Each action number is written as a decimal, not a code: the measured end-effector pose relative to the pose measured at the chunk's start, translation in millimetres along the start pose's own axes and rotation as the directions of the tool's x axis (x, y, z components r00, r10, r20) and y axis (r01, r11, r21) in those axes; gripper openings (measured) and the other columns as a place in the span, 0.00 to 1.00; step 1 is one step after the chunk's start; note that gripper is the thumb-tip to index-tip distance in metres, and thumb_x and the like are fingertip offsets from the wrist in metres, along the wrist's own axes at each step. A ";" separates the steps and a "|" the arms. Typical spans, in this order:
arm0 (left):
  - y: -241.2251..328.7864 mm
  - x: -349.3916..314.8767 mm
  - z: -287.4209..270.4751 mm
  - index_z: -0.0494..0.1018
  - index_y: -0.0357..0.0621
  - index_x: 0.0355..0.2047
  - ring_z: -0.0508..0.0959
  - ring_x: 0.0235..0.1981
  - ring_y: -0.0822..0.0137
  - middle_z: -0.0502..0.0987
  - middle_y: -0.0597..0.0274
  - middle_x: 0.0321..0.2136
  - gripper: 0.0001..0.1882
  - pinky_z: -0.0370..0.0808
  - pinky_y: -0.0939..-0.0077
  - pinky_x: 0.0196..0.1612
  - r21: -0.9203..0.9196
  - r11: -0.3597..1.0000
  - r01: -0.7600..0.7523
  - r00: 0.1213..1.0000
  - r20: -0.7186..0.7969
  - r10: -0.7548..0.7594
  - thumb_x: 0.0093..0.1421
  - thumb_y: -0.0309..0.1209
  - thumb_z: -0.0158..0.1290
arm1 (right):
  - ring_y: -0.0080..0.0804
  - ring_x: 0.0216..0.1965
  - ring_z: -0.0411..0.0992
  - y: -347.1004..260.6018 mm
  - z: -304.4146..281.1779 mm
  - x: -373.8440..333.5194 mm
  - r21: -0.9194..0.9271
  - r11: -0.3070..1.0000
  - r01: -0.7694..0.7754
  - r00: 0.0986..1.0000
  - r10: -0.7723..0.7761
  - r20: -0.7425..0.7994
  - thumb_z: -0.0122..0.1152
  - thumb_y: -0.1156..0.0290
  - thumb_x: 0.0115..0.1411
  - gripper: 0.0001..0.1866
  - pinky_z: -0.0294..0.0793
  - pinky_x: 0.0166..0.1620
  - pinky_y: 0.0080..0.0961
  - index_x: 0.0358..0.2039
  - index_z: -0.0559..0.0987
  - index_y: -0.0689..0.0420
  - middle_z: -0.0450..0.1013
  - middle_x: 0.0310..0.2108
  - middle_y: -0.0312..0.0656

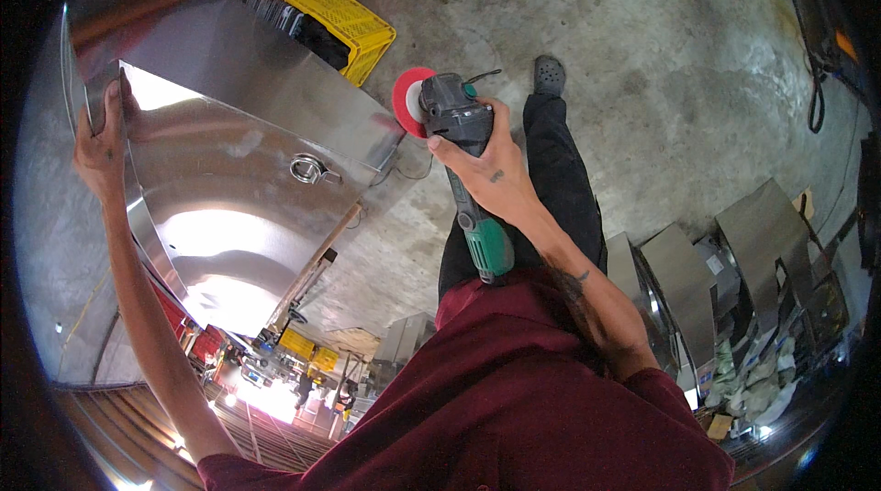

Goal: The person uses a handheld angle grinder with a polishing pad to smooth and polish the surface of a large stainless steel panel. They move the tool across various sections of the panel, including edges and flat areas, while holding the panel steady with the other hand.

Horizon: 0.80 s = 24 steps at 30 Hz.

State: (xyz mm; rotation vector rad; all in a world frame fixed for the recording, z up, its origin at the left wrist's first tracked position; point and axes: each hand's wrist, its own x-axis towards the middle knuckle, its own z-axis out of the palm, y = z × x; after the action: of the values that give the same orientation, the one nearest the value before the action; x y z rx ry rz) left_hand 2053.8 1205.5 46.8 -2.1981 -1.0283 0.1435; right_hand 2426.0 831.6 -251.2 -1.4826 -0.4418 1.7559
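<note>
Grinder [457, 117] sits in the right hand [496, 172], fingers [501, 117] wrapped round it, red disc [406, 106] near the shiny metal [234, 174]. The left hand [101, 156] touches the metal's edge; I cannot tell if its fingers grip. A one-handed hold might slip and scratch the metal.
</note>
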 end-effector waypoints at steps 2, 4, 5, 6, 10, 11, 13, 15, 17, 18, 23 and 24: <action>2.9 0.5 -1.0 0.83 0.43 0.38 0.73 0.19 0.78 0.73 0.69 0.16 0.30 0.71 0.78 0.24 0.013 0.999 0.031 0.999 -0.012 -0.031 0.67 0.62 0.63 | 0.60 0.47 0.85 -2.0 -0.1 -3.5 -0.022 1.000 0.002 1.000 -0.002 -0.004 0.74 0.45 0.62 0.52 0.81 0.54 0.44 0.72 0.55 0.61 0.81 0.45 0.67; 8.8 2.5 -5.3 0.83 0.43 0.38 0.76 0.20 0.77 0.74 0.68 0.16 0.30 0.73 0.76 0.25 0.058 0.997 0.060 0.997 0.035 -0.062 0.67 0.62 0.63 | 0.60 0.47 0.85 -5.4 0.2 -8.3 -0.035 0.999 0.015 1.000 -0.015 -0.002 0.75 0.45 0.62 0.52 0.81 0.54 0.45 0.72 0.55 0.61 0.81 0.46 0.67; 12.8 3.2 -7.8 0.83 0.43 0.39 0.77 0.21 0.77 0.75 0.67 0.16 0.30 0.74 0.76 0.25 0.073 0.995 0.072 0.995 0.059 -0.076 0.67 0.62 0.63 | 0.60 0.47 0.85 -7.4 0.4 -11.1 -0.037 0.999 0.028 1.000 -0.028 0.001 0.75 0.46 0.62 0.52 0.81 0.54 0.45 0.72 0.55 0.61 0.82 0.46 0.66; 16.0 5.0 -10.5 0.83 0.43 0.39 0.78 0.21 0.76 0.76 0.65 0.17 0.30 0.75 0.75 0.25 0.073 0.994 0.079 0.993 0.083 -0.085 0.68 0.62 0.63 | 0.60 0.47 0.85 -9.7 0.6 -14.1 -0.040 0.998 0.042 0.999 -0.042 0.005 0.75 0.46 0.62 0.52 0.81 0.54 0.45 0.71 0.55 0.61 0.82 0.46 0.66; 23.7 7.6 -14.3 0.85 0.46 0.41 0.88 0.27 0.64 0.87 0.55 0.26 0.27 0.80 0.65 0.29 -0.011 0.993 0.118 0.991 0.067 -0.117 0.68 0.60 0.64 | 0.55 0.44 0.85 -20.2 0.4 -28.4 -0.023 0.991 0.130 0.992 -0.130 0.004 0.75 0.51 0.64 0.49 0.82 0.51 0.43 0.71 0.55 0.61 0.82 0.43 0.63; 24.0 5.3 -12.8 0.85 0.46 0.40 0.87 0.27 0.65 0.86 0.55 0.26 0.27 0.81 0.65 0.30 0.118 0.984 0.137 0.986 0.076 -0.147 0.68 0.60 0.64 | 0.53 0.43 0.86 -22.9 0.5 -32.0 -0.011 0.992 0.123 0.992 -0.122 0.013 0.76 0.53 0.64 0.48 0.83 0.50 0.42 0.71 0.55 0.60 0.82 0.42 0.61; 18.0 3.7 -9.2 0.85 0.44 0.39 0.86 0.26 0.67 0.84 0.57 0.23 0.28 0.81 0.67 0.31 0.028 0.997 0.070 0.997 0.013 -0.070 0.68 0.60 0.65 | 0.51 0.41 0.86 -28.2 0.4 -40.0 0.012 0.993 0.114 0.993 -0.114 0.036 0.76 0.55 0.64 0.47 0.83 0.48 0.41 0.71 0.55 0.60 0.83 0.41 0.60; 8.8 2.2 -4.9 0.84 0.43 0.38 0.84 0.25 0.68 0.82 0.58 0.21 0.29 0.81 0.68 0.30 0.045 0.999 -0.014 0.999 0.034 0.012 0.68 0.60 0.64 | 0.49 0.42 0.86 -32.9 1.0 -48.0 0.041 0.996 0.080 0.995 -0.082 0.051 0.76 0.56 0.64 0.47 0.83 0.48 0.41 0.71 0.55 0.60 0.83 0.41 0.60; 0.3 0.6 -1.7 0.84 0.42 0.36 0.84 0.24 0.69 0.81 0.58 0.21 0.29 0.80 0.68 0.29 0.056 0.997 -0.048 0.998 0.038 0.046 0.68 0.60 0.63 | 0.48 0.43 0.86 -36.5 3.1 -54.8 0.042 0.993 0.114 0.992 -0.116 0.044 0.77 0.56 0.64 0.48 0.83 0.49 0.40 0.71 0.55 0.61 0.83 0.42 0.59; -2.4 -0.2 -0.4 0.83 0.42 0.36 0.84 0.24 0.68 0.81 0.58 0.21 0.30 0.80 0.68 0.29 0.056 0.998 -0.020 0.999 0.035 0.019 0.69 0.61 0.63 | 0.48 0.44 0.86 -37.7 4.5 -57.3 0.030 0.986 0.163 0.986 -0.164 0.030 0.77 0.56 0.64 0.48 0.83 0.50 0.40 0.71 0.55 0.61 0.83 0.43 0.59; -1.8 0.2 -3.2 0.81 0.29 0.57 0.90 0.42 0.49 0.87 0.36 0.41 0.39 0.85 0.60 0.44 0.121 0.970 0.210 0.943 0.237 -0.234 0.68 0.59 0.63 | 0.45 0.47 0.85 -32.7 9.9 -59.8 0.095 0.984 0.152 0.988 -0.154 0.016 0.77 0.56 0.64 0.48 0.83 0.52 0.37 0.71 0.55 0.62 0.83 0.47 0.60; 0.8 0.5 -3.3 0.81 0.29 0.56 0.90 0.41 0.48 0.87 0.36 0.40 0.39 0.85 0.59 0.43 0.155 0.966 0.205 0.946 0.223 -0.236 0.68 0.59 0.63 | 0.45 0.47 0.85 -29.0 10.6 -57.1 0.098 0.984 0.149 0.989 -0.150 0.004 0.77 0.56 0.64 0.48 0.83 0.52 0.37 0.71 0.55 0.62 0.83 0.47 0.60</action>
State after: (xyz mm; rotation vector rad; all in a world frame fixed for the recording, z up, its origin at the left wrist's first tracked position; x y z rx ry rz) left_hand 2055.9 1203.7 49.0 -1.9650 -1.3533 0.3712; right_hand 2426.6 809.9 -190.0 -1.3373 -0.4549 1.6447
